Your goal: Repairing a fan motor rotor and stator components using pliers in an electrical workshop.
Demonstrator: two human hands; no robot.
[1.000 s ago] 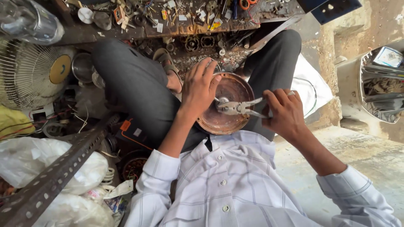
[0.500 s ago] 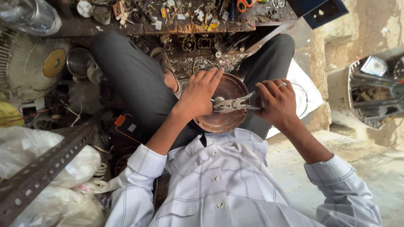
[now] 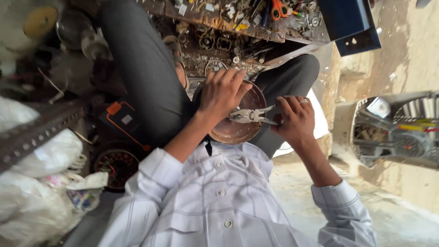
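A round, rusty-brown metal dish (image 3: pixel 238 132) rests on my lap between my dark trouser legs. My left hand (image 3: pixel 222 93) lies over its upper left rim, fingers spread along the edge, holding it. My right hand (image 3: pixel 296 120) grips the handles of silver pliers (image 3: pixel 249 115). Their jaws point left across the dish and meet it just below my left palm. My white checked shirt fills the lower part of the view.
A cluttered workbench (image 3: pixel 238 27) with small parts and orange-handled scissors (image 3: pixel 276 9) stands ahead. A blue box (image 3: pixel 350 23) is at top right, a fan (image 3: pixel 36 20) at top left. White plastic bags (image 3: pixel 41 160) and a perforated metal bar (image 3: pixel 36 130) lie at left, a wire fan guard (image 3: pixel 398 132) at right.
Both hands stay on the dish and the pliers. The view has shifted, and my left hand's fingers have slid a little along the dish's rim.
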